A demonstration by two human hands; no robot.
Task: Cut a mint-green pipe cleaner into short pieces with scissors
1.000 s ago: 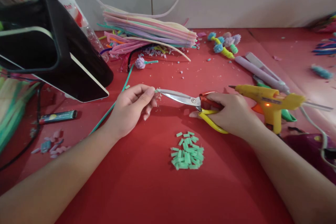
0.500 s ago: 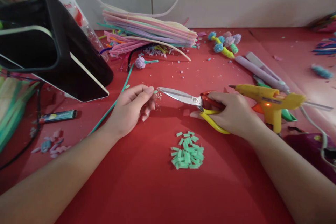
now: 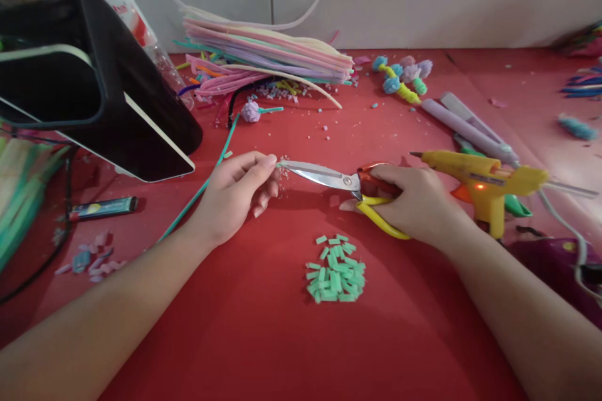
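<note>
Between thumb and index finger, my left hand (image 3: 244,191) pinches a small green piece of pipe cleaner (image 3: 279,165), mostly hidden by the fingertips. My right hand (image 3: 411,200) grips scissors (image 3: 329,177) with one red and one yellow handle loop. Their blades look closed or nearly so, and the tips meet the green piece at my left fingertips. Tiny pale clippings (image 3: 284,183) are scattered beneath the tips. Nearer to me, a pile of short green cut pieces (image 3: 336,272) lies on the red table (image 3: 301,351).
Bundled pastel pipe cleaners (image 3: 273,47) lie by the wall. A yellow glue gun (image 3: 484,182) with a lit orange light and a lilac flat iron (image 3: 465,128) are on the right. A black holder (image 3: 141,94) rises at left, near a lighter (image 3: 104,207) and pink pieces (image 3: 96,257).
The scissors have shifted slightly left, and their tips now reach the green piece at my left fingertips. My left hand has hardly moved.
</note>
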